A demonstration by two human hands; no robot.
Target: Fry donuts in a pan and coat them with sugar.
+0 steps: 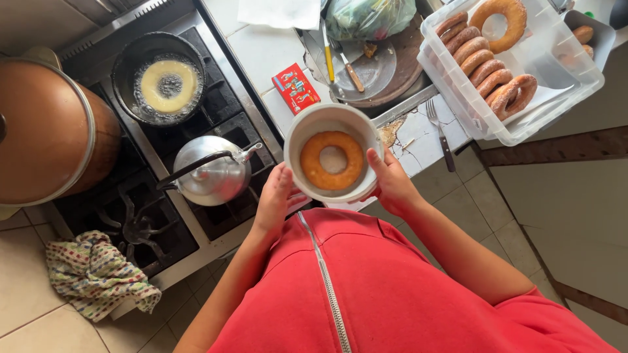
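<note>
Gripping a white bowl [332, 117], both hands [337, 189] cradle its golden-brown ring doughnut [314, 163].

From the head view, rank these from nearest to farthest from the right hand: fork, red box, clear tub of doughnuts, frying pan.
Measured from the right hand, which grips the white bowl:
1. Fork, on the counter just beyond the hand, to its right.
2. Red box, on the counter past the bowl, to the left.
3. Clear tub of doughnuts, far right.
4. Frying pan, far left on the stove.
</note>
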